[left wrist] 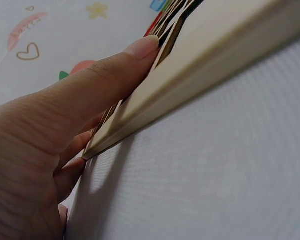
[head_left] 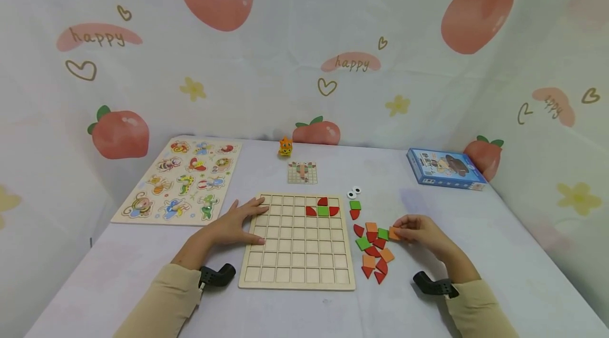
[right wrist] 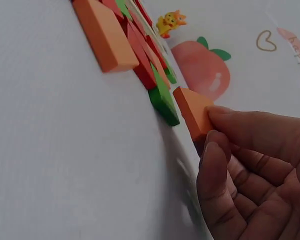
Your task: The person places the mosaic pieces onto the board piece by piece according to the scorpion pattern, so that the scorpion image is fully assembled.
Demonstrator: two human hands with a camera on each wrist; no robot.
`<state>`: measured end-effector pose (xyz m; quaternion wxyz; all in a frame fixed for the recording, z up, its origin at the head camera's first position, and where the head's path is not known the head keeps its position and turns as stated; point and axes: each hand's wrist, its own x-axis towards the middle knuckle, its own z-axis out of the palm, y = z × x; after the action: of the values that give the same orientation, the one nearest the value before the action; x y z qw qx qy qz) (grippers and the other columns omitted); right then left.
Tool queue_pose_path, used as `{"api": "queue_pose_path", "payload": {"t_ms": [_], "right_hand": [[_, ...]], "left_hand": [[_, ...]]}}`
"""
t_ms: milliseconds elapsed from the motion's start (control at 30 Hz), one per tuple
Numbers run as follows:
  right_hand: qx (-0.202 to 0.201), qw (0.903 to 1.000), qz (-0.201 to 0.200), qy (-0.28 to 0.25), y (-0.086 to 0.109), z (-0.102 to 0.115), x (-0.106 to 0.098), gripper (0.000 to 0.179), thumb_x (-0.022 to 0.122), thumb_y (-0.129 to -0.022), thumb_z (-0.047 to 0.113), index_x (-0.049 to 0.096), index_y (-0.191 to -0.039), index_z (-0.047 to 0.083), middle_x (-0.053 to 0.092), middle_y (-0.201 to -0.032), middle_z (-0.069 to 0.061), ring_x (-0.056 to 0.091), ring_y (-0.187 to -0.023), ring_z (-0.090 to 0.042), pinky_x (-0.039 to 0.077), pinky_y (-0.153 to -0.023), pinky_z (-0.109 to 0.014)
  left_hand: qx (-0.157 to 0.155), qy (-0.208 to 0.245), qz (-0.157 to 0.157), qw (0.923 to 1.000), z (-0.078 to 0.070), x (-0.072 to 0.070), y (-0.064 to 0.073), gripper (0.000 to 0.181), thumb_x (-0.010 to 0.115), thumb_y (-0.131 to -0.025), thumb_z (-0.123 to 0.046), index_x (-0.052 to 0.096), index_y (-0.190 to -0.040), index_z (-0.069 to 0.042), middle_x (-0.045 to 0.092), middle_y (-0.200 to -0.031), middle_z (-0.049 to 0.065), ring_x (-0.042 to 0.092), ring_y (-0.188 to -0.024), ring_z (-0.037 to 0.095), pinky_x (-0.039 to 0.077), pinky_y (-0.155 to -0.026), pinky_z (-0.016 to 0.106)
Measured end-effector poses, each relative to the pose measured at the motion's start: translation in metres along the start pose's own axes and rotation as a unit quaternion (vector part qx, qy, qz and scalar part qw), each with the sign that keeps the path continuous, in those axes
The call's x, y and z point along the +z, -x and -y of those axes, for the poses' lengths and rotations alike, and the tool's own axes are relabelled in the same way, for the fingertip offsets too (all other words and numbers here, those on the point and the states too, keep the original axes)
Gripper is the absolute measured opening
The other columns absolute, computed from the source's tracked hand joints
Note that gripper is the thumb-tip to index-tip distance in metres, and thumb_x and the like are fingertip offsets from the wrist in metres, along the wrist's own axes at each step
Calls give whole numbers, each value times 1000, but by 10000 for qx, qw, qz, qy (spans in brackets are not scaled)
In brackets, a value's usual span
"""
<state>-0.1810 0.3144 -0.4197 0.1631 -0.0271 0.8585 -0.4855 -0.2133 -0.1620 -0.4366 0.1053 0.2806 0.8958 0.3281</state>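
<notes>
My left hand [head_left: 234, 222] rests on the left edge of a wooden grid board [head_left: 296, 284], its thumb and fingers spread over the rim. In the left wrist view the thumb [left wrist: 102, 82] lies on top of the board's edge. My right hand [head_left: 423, 232] pinches an orange square block [right wrist: 194, 114] between thumb and fingers, beside the loose pieces right of the board. A green square block [head_left: 383, 234] lies just left of it. On the board's upper right, a green square [head_left: 323, 211] has red quarter-round pieces on its left, top and right.
Several red, orange and green pieces [head_left: 368, 261] lie right of the board, with two eye discs [head_left: 351, 195] above them. A pattern card [head_left: 302, 173] and a small orange figurine [head_left: 285, 146] stand behind. An insect puzzle board [head_left: 178, 182] lies left, a blue box [head_left: 446, 169] back right.
</notes>
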Motion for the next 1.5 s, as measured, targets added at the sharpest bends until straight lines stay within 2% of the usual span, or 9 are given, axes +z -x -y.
{"api": "queue_pose_path", "payload": {"t_ms": [333, 500, 667, 900, 1133, 1367, 1500], "right_hand": [[-108, 9999, 29, 34, -10, 22, 12, 35, 63, -89, 22, 57, -109, -6, 66, -95, -5, 56, -79, -14, 51, -67, -23], [-115, 9999, -19, -57, -18, 33, 19, 33, 62, -89, 21, 58, -109, -5, 66, -93, -4, 58, -81, -14, 52, -72, -22], [-339, 9991, 131, -206, -28, 41, 28, 35, 64, -88, 23, 58, -107, -6, 65, -89, -1, 59, -81, -14, 53, -75, -21], [-671, 9961, 430, -391, -41, 58, 43, 31, 63, -89, 21, 57, -104, -6, 62, -83, 1, 58, -75, -13, 52, -71, -24], [-663, 9957, 450, -472, -53, 72, 58, 25, 61, -90, 15, 59, -105, -5, 64, -86, -2, 60, -75, -16, 56, -73, -28], [-798, 9945, 492, -472, -59, 86, 72, 24, 63, -89, 16, 60, -102, -4, 61, -80, -1, 54, -68, -18, 49, -64, -29], [-846, 9937, 507, -532, -64, 94, 81, 23, 63, -89, 17, 61, -102, -2, 63, -81, 0, 59, -69, -16, 51, -64, -29]], "left_hand": [[-45, 21, 18, 10000, -1, 0, 0, 86, 77, -69, -49, 43, -140, -14, 22, -155, 8, 11, -145, 33, -8, -115, 56], [-15, 28, 49, 10000, 0, 0, -1, 85, 77, -70, -48, 43, -140, -14, 22, -155, 9, 11, -145, 33, -9, -115, 56], [-36, 24, 39, 10000, 1, 0, -1, 85, 77, -69, -49, 43, -140, -15, 22, -155, 8, 11, -145, 32, -9, -115, 56], [13, 46, 38, 10000, 2, 0, -1, 85, 77, -70, -48, 44, -140, -14, 22, -155, 10, 11, -145, 34, -9, -114, 57], [143, 13, -42, 9999, 1, 1, 0, 85, 77, -69, -47, 45, -139, -11, 24, -154, 14, 13, -143, 38, -6, -113, 60], [76, -73, -29, 9999, 0, 1, -1, 85, 76, -70, -49, 44, -139, -12, 23, -154, 13, 13, -143, 36, -6, -114, 58], [26, -79, 4, 10000, 0, 1, -1, 85, 76, -70, -48, 44, -140, -12, 23, -155, 12, 13, -144, 36, -7, -114, 58]]}}
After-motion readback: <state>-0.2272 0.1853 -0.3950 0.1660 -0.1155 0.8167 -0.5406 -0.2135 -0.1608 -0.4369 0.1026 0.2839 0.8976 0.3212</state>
